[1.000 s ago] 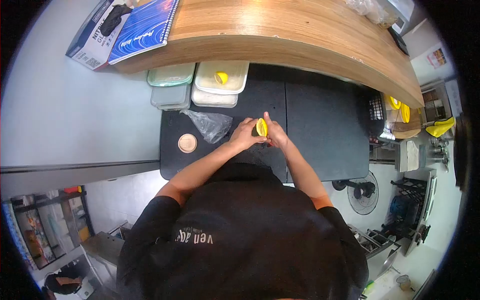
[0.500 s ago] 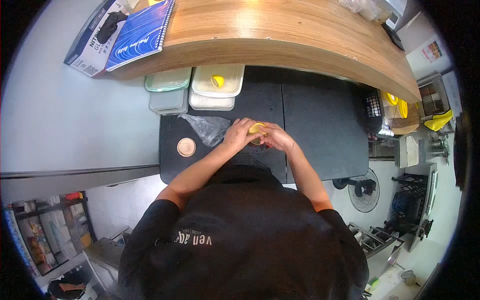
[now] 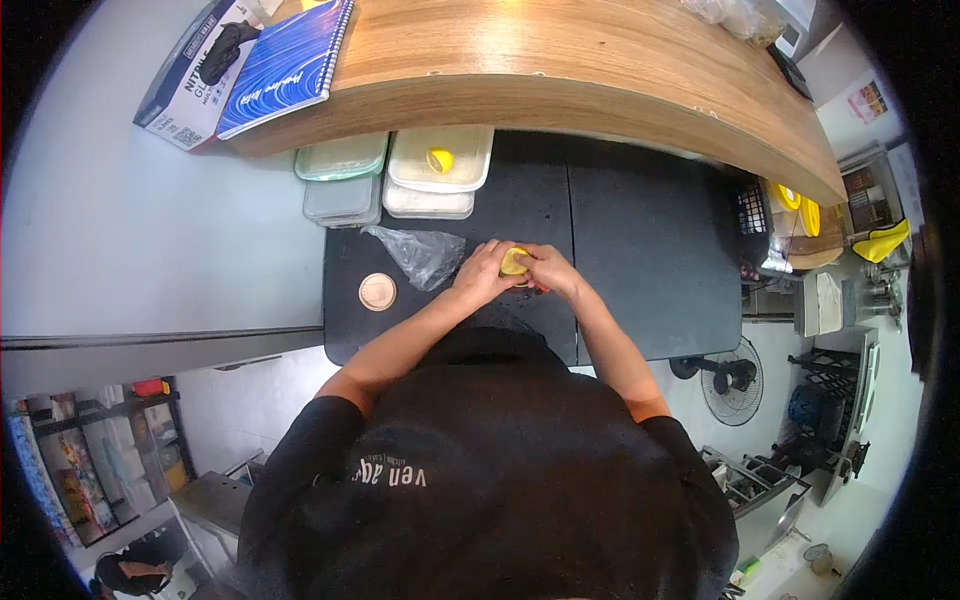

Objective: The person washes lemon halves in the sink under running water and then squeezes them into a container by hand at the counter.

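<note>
My left hand (image 3: 482,274) curls around the left side of a cut lemon (image 3: 514,262), whose pale yellow face is turned up. From the other side my right hand (image 3: 552,270) grips the same lemon, its fingers bent over the edge. Just below them a bit of red and yellow shows, mostly hidden by the hands, and I cannot make out what it is. A crumpled clear plastic bag (image 3: 420,256) lies beside my left hand. Left of that is a round light-brown lid (image 3: 377,292). Another lemon half (image 3: 439,160) rests on a white lidded container (image 3: 408,178).
Several stacked containers (image 3: 340,200) stand at the back left of the black table (image 3: 650,260). A wooden shelf (image 3: 560,60) overhangs its far edge, holding a blue notebook (image 3: 290,70) and a glove box (image 3: 185,90). A black basket (image 3: 752,212) is at the right, a fan (image 3: 733,380) below.
The lemon has turned so more of its cut face shows upward. My fingers have shifted around it, the right hand moving slightly inward and closer over it.
</note>
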Motion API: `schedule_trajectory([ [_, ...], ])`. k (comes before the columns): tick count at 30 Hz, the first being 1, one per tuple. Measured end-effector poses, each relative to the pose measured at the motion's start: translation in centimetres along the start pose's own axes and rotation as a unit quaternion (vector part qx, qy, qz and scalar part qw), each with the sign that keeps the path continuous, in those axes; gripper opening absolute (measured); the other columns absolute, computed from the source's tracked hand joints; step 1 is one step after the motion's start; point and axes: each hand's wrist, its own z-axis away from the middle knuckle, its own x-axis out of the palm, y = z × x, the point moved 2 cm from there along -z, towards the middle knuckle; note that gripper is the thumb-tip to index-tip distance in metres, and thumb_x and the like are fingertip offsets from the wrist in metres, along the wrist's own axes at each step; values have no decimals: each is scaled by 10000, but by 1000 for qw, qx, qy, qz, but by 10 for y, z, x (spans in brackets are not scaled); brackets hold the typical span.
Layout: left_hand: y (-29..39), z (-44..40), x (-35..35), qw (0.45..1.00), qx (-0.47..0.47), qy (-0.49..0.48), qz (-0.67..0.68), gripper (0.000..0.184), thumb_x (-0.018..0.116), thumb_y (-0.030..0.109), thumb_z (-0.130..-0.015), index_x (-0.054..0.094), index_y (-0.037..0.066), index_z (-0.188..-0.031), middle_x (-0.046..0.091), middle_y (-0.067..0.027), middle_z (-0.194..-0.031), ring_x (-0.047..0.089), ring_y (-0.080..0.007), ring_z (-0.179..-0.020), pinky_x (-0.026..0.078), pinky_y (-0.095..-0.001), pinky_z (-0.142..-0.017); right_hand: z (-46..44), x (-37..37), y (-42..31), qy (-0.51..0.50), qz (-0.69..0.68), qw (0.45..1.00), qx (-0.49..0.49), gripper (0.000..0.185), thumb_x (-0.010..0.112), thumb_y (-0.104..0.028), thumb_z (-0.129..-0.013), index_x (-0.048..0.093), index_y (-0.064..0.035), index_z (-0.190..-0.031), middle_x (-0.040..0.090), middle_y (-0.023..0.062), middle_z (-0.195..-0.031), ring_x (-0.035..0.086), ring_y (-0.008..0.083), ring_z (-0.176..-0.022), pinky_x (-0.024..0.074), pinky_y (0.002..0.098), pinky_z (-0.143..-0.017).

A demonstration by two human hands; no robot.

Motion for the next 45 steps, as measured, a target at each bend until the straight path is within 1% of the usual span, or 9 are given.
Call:
schedule_trajectory([
  [8,-9,4,10,999,-30,9,-32,612,780,277,-719,557,-12,-1211,598,-170,-1032,580,-361,-994,478,-429,-855,-2,-4,2,80,167,983,7,280,567,-165,-880,670,-16,-1094,664,139,-795,639,165,-621,517,304,-555],
  [10,-10,5,9,999,-28,16,-36,620,782,273,-716,557,-12,-1219,600,-171,-1037,581,-359,-993,478,-427,-859,-8,-4,9,175,388,887,-182,234,572,-126,-838,686,6,-994,651,199,-840,673,241,-713,537,359,-612],
  [16,-20,8,7,997,-57,5,-53,550,759,194,-725,578,-11,-1202,609,-170,-1066,580,-360,-1021,462,-433,-910,-10,8,16,205,550,784,-204,125,559,-70,-813,647,17,-819,593,160,-908,656,308,-804,551,396,-717],
  [19,-26,10,9,997,-50,16,-50,472,729,119,-716,598,12,-1157,601,-154,-1065,566,-359,-1000,472,-430,-876,-11,13,20,204,574,756,-240,123,548,-47,-803,628,28,-857,564,149,-918,643,303,-818,557,378,-716],
  [26,-27,12,9,997,-43,22,-53,427,705,93,-727,615,21,-1137,601,-152,-1078,569,-348,-1005,456,-422,-912,-15,14,30,183,579,756,-246,134,542,-42,-816,618,27,-901,554,146,-932,641,294,-833,557,366,-722],
  [35,-28,-3,19,998,-51,24,23,262,633,91,-803,662,-2,-1046,638,-171,-979,619,-341,-937,500,-409,-823,-16,-16,28,150,334,920,-144,240,616,-134,-824,695,-16,-1017,629,216,-885,639,361,-794,518,418,-757],
  [38,-30,-7,21,992,-103,8,71,238,645,114,-809,669,-13,-1009,660,-180,-917,651,-332,-864,522,-396,-773,-8,-19,20,123,310,928,-169,244,621,-154,-847,690,15,-1008,653,175,-836,651,266,-744,525,349,-702],
  [40,-33,-9,22,989,-127,-3,83,238,659,127,-807,670,-16,-997,672,-183,-889,665,-328,-829,530,-390,-755,1,-18,17,82,85,993,27,264,615,-162,-873,678,12,-1060,652,97,-790,624,140,-720,504,283,-650],
  [45,-35,-7,29,930,-273,-24,246,194,666,97,-788,665,-26,-938,704,-147,-786,702,-213,-673,555,-320,-619,8,-22,36,3,-116,993,26,389,600,-95,-877,557,7,-1249,648,49,-943,609,78,-804,492,239,-664],
])
